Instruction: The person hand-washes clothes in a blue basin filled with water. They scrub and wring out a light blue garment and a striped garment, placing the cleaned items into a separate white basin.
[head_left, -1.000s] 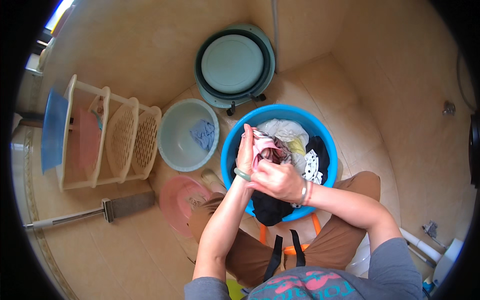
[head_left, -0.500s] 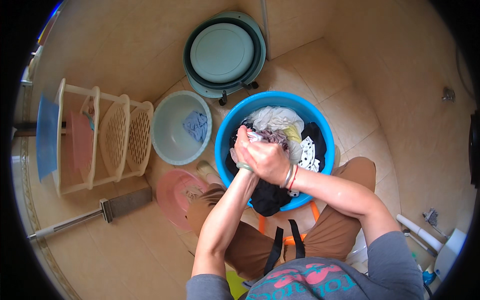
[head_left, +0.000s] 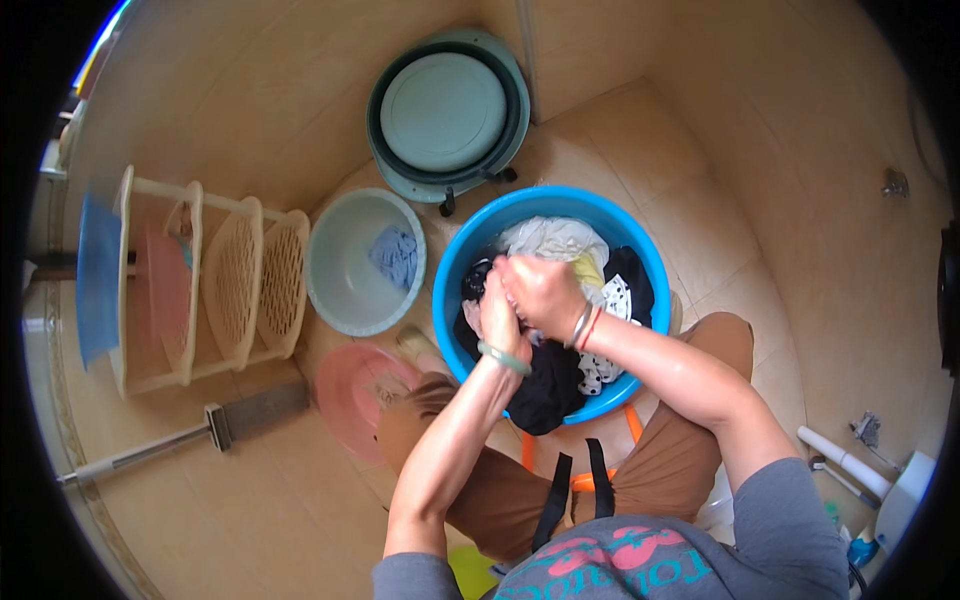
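Observation:
Above a large blue basin [head_left: 446, 322] filled with wet clothes, my hands are pressed against each other. My right hand [head_left: 545, 296] is curled closed, its knuckles up, against the palm side of my left hand [head_left: 497, 318], whose fingers point away from me. The bunched cloth between them is now almost wholly hidden by the hands. Around them in the basin lie a white garment [head_left: 553, 238], a yellow piece [head_left: 588, 269], a white cloth with black dots [head_left: 598, 371] and black clothing [head_left: 543, 388], which hangs toward the near rim.
Left of the blue basin stands a pale green basin [head_left: 336, 300] with a blue cloth [head_left: 395, 257] inside. Nearer me is a pink basin [head_left: 345, 415]. A folding tub [head_left: 444, 110] leans at the back wall. A cream rack [head_left: 232, 270] and a flat mop [head_left: 265, 408] lie at the left.
My left hand has slid nearer and turned more upright, and my right hand has shifted slightly. The pale and purplish-grey cloth seen at my hands before is now covered.

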